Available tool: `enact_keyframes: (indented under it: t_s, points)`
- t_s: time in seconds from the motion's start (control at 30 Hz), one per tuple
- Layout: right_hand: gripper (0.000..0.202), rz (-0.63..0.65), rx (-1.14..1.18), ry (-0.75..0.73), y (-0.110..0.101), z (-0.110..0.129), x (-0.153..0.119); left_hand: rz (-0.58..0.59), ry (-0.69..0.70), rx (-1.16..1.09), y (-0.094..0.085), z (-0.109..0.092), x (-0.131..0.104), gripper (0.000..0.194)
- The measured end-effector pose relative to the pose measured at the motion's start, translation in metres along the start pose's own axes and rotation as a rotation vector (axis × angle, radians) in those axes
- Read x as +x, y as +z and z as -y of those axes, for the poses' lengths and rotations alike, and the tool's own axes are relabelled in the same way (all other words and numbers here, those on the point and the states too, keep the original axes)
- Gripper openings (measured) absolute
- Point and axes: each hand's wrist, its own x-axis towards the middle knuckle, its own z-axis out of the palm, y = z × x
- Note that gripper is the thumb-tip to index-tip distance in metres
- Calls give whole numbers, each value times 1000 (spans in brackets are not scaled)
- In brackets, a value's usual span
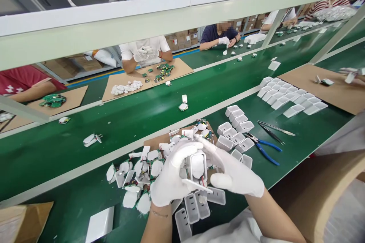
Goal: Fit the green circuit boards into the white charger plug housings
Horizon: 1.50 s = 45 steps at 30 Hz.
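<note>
Gripping a white case [192, 166] over the bench: L hand [172, 174] wraps its left side, fingers curled across the far end. R hand [235, 171] curves along its right side, thumb apart; can't tell if that one truly grips. Case sits b/w the palms, open face toward the wearer, w/ a padded PCB [198, 167] inside, a red wire [202, 180] at the near edge & a flat lid [196, 185] angled just nearer. Best handling, prob.: keep the PCB square to the walls, don't force it, & keep the wire slack, clear of the rim, lest it pinch. Left of the case, a PCB pile [156, 168]; nearer, spare cases [191, 208]; to its right, pliers [257, 140] & tweezers [276, 128]. Beyond the case, a green belt [154, 112]; farther still, co-workers, incl. one in white [145, 51].
</note>
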Motion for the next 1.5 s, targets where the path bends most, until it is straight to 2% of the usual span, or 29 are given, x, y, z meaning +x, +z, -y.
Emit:
enact_keyframes:
  t_s: [0.03,0.1,0.17,0.23,0.33,0.43,0.57,0.67,0.73,0.87,1.0,1.1,1.27,1.37,1.5]
  points:
    - [77,-21,80,-17,-2,-1,-1,-11,5,6,0,-1,-1,67]
    - [55,-158,155,-21,-4,-1,-3,-38,17,42,-1,-2,-1,66]
    - [26,-273,75,4,-2,4,-5,-52,26,98,-2,-3,-1,68]
    - [15,-278,-104,36,1,12,-7,-57,40,157,-4,-3,0,67]
    - [20,-211,-344,84,4,22,-8,-68,95,240,-6,-6,1,60]
    - [18,-137,-431,124,2,28,-5,-70,148,384,-7,-12,2,57]
    - [16,-24,-497,170,-3,31,4,-70,184,602,-7,-22,3,53]
    - [17,5,-469,160,-6,33,11,-75,236,692,-5,-26,4,42]
    - [19,-7,-462,155,-6,34,14,-74,249,717,-3,-25,4,45]
    - [19,-83,-507,153,-3,36,12,-85,227,666,-1,-21,5,51]
    - [21,-169,-586,69,-1,39,9,-94,207,598,-1,-19,5,51]
    - [22,-172,-590,50,-1,40,9,-97,190,550,-1,-18,6,53]
    - [17,-207,-459,75,-5,37,6,-71,140,396,-3,-11,5,56]
    - [12,-135,-277,91,-10,32,3,-83,121,319,-2,-7,3,59]
    - [66,-32,-169,133,-8,26,6,-63,142,337,-1,-7,3,57]
